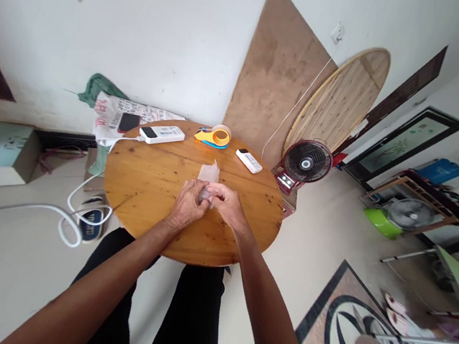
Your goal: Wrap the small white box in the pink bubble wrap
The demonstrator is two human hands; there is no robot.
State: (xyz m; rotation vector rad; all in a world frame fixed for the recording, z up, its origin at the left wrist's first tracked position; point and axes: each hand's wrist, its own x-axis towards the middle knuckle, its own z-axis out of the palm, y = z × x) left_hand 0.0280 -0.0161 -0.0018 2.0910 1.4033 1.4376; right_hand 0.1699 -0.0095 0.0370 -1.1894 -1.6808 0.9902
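Both hands, left point(187, 205) and right point(227, 203), pinched together at frame centre on a small grey piece point(204, 195) beside a clear wrapper point(209, 173) on the worktop point(145, 182); best kept low, grip light, wrapper flat.

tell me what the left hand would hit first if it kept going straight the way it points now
Probably the translucent plastic piece just beyond the left hand; farther along that line sits the tape dispenser, though depth is hard to judge.

Orange-and-blue tape dispenser point(214, 136), white remote point(248, 160)
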